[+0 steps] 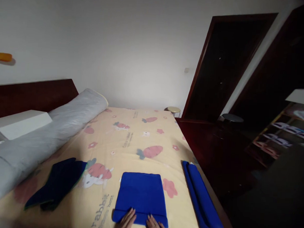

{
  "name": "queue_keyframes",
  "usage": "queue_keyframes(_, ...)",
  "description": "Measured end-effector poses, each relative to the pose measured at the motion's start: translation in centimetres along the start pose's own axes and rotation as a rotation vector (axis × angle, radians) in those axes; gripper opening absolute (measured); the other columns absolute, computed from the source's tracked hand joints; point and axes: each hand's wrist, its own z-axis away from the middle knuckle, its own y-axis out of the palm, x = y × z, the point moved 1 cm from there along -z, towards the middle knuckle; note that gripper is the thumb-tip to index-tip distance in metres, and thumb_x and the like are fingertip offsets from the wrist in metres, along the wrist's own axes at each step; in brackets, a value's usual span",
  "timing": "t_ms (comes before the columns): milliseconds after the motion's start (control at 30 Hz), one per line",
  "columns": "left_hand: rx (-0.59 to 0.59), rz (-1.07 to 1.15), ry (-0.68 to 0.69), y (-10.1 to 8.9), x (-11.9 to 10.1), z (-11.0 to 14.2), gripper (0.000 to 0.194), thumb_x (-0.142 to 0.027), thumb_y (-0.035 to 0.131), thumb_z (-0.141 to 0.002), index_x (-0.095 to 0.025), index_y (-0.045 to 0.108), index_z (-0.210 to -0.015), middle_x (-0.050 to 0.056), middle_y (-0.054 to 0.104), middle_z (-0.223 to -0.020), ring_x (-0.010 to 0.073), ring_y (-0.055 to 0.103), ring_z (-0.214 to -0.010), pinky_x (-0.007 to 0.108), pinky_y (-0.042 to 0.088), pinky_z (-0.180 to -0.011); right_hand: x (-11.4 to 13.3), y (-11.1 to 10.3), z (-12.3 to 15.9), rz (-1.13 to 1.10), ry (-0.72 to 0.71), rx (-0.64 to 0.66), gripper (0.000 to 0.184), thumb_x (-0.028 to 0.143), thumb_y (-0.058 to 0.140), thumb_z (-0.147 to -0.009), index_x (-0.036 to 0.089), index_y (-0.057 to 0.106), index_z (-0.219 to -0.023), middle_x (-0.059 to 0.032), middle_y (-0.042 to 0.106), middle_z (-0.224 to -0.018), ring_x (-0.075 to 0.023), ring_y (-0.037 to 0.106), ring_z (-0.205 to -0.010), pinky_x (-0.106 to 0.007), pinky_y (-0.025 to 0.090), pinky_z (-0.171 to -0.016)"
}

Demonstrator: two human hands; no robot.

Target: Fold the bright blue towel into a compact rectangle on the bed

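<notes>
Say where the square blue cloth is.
The square blue cloth lies at bottom centre in the head view, on the patterned bedsheet, its near edge under the left hand and right hand.

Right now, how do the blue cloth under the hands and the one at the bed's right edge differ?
Shape: the center cloth lies flat, nearly square; the right-edge cloth is a long, narrow bundle.
Contact: the left hand and right hand rest on the center cloth's near edge; neither touches the right-edge cloth.
Shared: both are bright blue and lie on the patterned sheet.
</notes>
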Motion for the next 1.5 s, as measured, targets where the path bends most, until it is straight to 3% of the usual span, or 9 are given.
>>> queue_keyframes(167,0.133,-0.088,-0.180,-4.8,3.3,3.3,0.074,-0.003,0.038,-0.078,-0.035,0.039,-0.145,-0.003,0.050,-0.148,0.0163,0.049,-0.134,0.034,0.045,-0.111,-4.0,-4.5,2.5,0.052,-0.021,0.028,0.070,0.009,0.046,-0.072,0.034,0.050,-0.137,0.0016,0.063,-0.133,-0.0167,0.063,-0.116,-0.027,0.045,-0.087)
queue_keyframes(333,0.294,-0.170,-0.384,-4.4,2.3,0.8,0.070,0.003,0.036,-0.073,-0.032,0.059,-0.130,0.002,0.056,-0.143,0.0228,0.050,-0.134,0.049,0.041,-0.112,-3.5,-5.4,0.4,0.037,0.035,0.128,0.060,0.008,0.048,-0.075,0.034,0.058,-0.128,0.0028,0.066,-0.129,-0.0179,0.063,-0.113,-0.030,0.040,-0.087)
queue_keyframes(500,0.456,-0.126,-0.470,-4.9,2.3,-1.6,0.076,0.008,0.025,-0.074,-0.030,0.056,-0.133,0.004,0.061,-0.139,0.0199,0.051,-0.132,0.051,0.036,-0.114,-2.7,-6.6,-2.0,0.021,0.083,0.111,0.040,0.013,0.052,-0.080,0.028,0.065,-0.115,0.0011,0.073,-0.115,-0.0193,0.063,-0.109,-0.034,0.035,-0.095)
queue_keyframes(700,0.496,-0.043,-0.417,-5.9,1.8,1.0,0.068,0.001,0.037,-0.074,-0.031,0.056,-0.131,0.003,0.061,-0.139,0.0218,0.050,-0.134,0.049,0.034,-0.116,-2.9,-8.3,-0.2,-0.042,0.042,0.157,0.038,0.017,0.055,-0.081,0.034,0.065,-0.114,0.0042,0.073,-0.112,-0.0185,0.063,-0.102,-0.032,0.037,-0.088)
queue_keyframes(833,0.510,0.052,-0.344,-6.8,1.4,2.6,0.068,-0.003,0.042,-0.073,-0.033,0.054,-0.132,0.001,0.057,-0.143,0.0216,0.048,-0.135,0.045,0.032,-0.117,-1.9,-9.5,1.4,-0.162,0.113,0.299,0.040,0.016,0.052,-0.077,0.034,0.066,-0.110,0.0025,0.074,-0.103,-0.0193,0.062,-0.094,-0.031,0.038,-0.083)
queue_keyframes(1033,0.462,0.135,-0.546,-9.4,0.2,-0.3,0.049,-0.007,0.043,-0.074,-0.030,0.062,-0.113,-0.001,0.067,-0.125,0.0193,0.051,-0.126,0.040,0.030,-0.115,0.9,-11.6,-1.2,-0.121,0.310,0.376,0.030,0.014,0.044,-0.078,0.025,0.068,-0.091,-0.0027,0.069,-0.101,-0.0233,0.056,-0.107,-0.039,0.031,-0.101)
queue_keyframes(1267,0.534,0.229,-0.738,-10.8,2.5,-1.8,0.047,-0.009,0.052,-0.067,-0.029,0.065,-0.107,-0.004,0.072,-0.112,0.0143,0.062,-0.107,0.025,0.043,-0.095,-1.0,-10.5,-1.7,0.088,0.388,0.258,0.038,0.013,0.048,-0.079,0.024,0.069,-0.109,-0.0064,0.069,-0.115,-0.0259,0.059,-0.108,-0.042,0.037,-0.096)
queue_keyframes(1367,0.499,0.152,-0.797,-10.6,2.7,-1.7,0.044,-0.012,0.054,-0.071,-0.025,0.066,-0.112,0.003,0.068,-0.122,0.0222,0.056,-0.122,0.038,0.037,-0.108,-1.4,-9.6,-1.2,0.101,0.382,0.160,0.039,0.013,0.046,-0.083,0.025,0.067,-0.113,-0.0057,0.070,-0.118,-0.0254,0.061,-0.109,-0.042,0.039,-0.095)
queue_keyframes(1500,0.398,0.022,-0.747,-7.6,-1.0,-2.8,0.059,-0.004,0.039,-0.077,-0.021,0.057,-0.131,0.009,0.054,-0.144,0.0260,0.040,-0.140,0.048,0.025,-0.118,2.1,-7.6,-2.4,-0.060,0.175,0.203,0.048,0.011,0.044,-0.086,0.030,0.060,-0.127,-0.0005,0.064,-0.131,-0.0193,0.058,-0.120,-0.035,0.039,-0.103)
